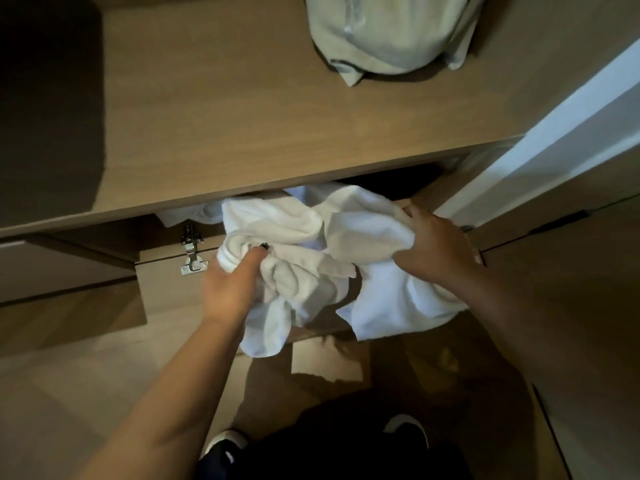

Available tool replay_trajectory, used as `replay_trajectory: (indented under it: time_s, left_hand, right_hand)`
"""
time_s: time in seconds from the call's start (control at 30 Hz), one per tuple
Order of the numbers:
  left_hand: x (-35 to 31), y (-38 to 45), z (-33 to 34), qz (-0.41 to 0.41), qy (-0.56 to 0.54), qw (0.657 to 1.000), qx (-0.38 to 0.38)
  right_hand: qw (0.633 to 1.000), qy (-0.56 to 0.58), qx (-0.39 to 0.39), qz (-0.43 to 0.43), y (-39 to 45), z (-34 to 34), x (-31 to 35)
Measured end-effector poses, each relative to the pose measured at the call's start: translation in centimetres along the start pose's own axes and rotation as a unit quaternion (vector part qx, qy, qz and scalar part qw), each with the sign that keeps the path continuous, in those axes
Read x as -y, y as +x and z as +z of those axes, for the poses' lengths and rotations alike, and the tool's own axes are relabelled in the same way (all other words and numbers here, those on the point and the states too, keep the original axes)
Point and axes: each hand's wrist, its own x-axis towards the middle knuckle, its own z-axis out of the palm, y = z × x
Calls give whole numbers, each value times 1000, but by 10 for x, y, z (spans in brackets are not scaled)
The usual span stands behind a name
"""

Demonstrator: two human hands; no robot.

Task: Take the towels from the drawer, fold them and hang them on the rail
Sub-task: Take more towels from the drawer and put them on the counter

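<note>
Wood-grain panelling in a matte tan fills the upper half of the frame, forming a broad flat shelf (214, 109) whose front edge runs slantwise across the middle. On it, at the upper centre, sits a rounded bundle of pale grey-green cloth (391, 32), soft and creased. Below the shelf edge, in the centre of the frame, lies a rumpled heap of white towels (311, 251), terry in texture, bunched into thick folds and spilling forward out of the opening beneath the shelf; whether that opening is a drawer or a cupboard cannot be told. The left hand (232, 278), at centre left, has its fingers curled into a rolled wad of the towels, gripping it. The right hand (433, 244), at centre right, clutches a smoother flap of the white cloth, which hangs down below the wrist in a loose sheet. A small metal hinge (191, 251), shiny and angular, is fixed to the wooden panel just left of the towels. A white door edge (554, 140) slants down the right side. At the bottom, dark trousers and two shoes stand on a pale wooden floor (69, 393).
</note>
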Motion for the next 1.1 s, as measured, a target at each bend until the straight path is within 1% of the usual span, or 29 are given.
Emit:
replay_trajectory:
  time_s: [0.1, 0.2, 0.33, 0.47, 0.6, 0.73, 0.8, 0.83, 0.9, 0.97, 1.03, 1.1]
  left_hand:
    - [-30, -39, -24, -27, -9, 1000, -2]
    - [-59, -75, -54, -54, -12, 998, -26]
    - [-98, -119, -92, -55, 13, 998, -34]
    - [-143, -161, -123, -26, 45, 998, -32]
    - [-202, -202, -144, 21, 64, 997, -27]
    - [-264, -238, -159, 118, 78, 990, -5]
    - [-298, -251, -168, 206, 116, 971, 31]
    - [-316, -256, -173, 258, 150, 953, 54]
    - [-350, -260, -187, 348, 228, 904, 103]
    - [-385, -262, -202, 392, 285, 859, 166]
    - [-417, -265, -218, 416, 331, 820, 214]
    - [-445, -272, -231, 433, 354, 794, 238]
  right_hand:
    - [999, 47, 11, -1, -30, -44, 18]
    - [995, 91, 27, 4, -57, -91, 35]
    - [993, 109, 39, 2, -88, -159, 61]
    - [990, 129, 53, -19, -117, -233, 83]
    - [980, 167, 98, -44, -144, -314, 111]
    - [969, 186, 143, -79, -165, -395, 154]
    - [964, 190, 160, -94, -171, -430, 176]
    - [964, 189, 159, -100, -172, -445, 187]
    - [967, 178, 144, -114, -173, -473, 208]
    - [967, 181, 125, -129, -176, -497, 231]
    - [961, 214, 109, -140, -181, -519, 252]
    - [950, 262, 102, -138, -185, -538, 270]
